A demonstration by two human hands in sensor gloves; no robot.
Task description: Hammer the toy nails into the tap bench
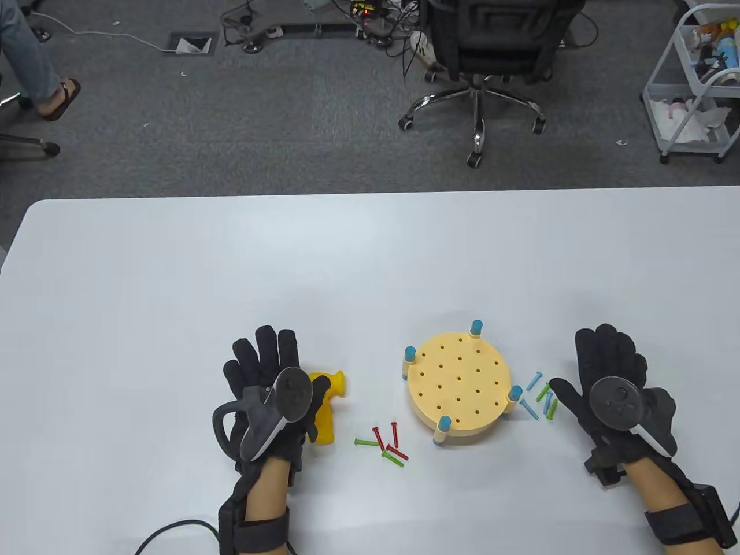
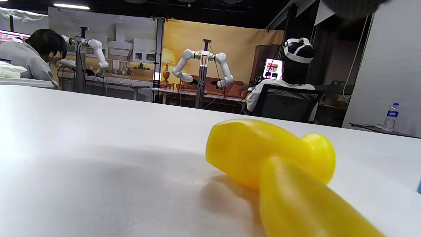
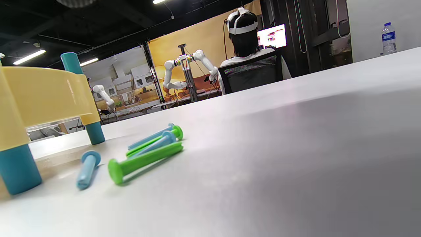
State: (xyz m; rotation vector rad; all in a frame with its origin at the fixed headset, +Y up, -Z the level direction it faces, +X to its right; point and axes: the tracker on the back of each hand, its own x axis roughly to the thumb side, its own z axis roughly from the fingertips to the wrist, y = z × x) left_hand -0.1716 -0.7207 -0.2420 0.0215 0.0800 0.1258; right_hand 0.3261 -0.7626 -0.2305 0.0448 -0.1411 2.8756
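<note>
A yellow toy hammer lies on the white table, its head pointing away from me. It fills the left wrist view, lying flat. My left hand lies flat just left of it, fingers stretched out, thumb across the handle without gripping it. The round yellow tap bench with blue legs stands at the centre, its holes empty. Blue and green nails lie at its right, also in the right wrist view beside the bench. My right hand lies flat and empty, right of them.
Red and green nails lie loose between the hammer and the bench. A black cable runs along the table's front edge by my left forearm. An office chair and a white cart stand on the floor beyond the table.
</note>
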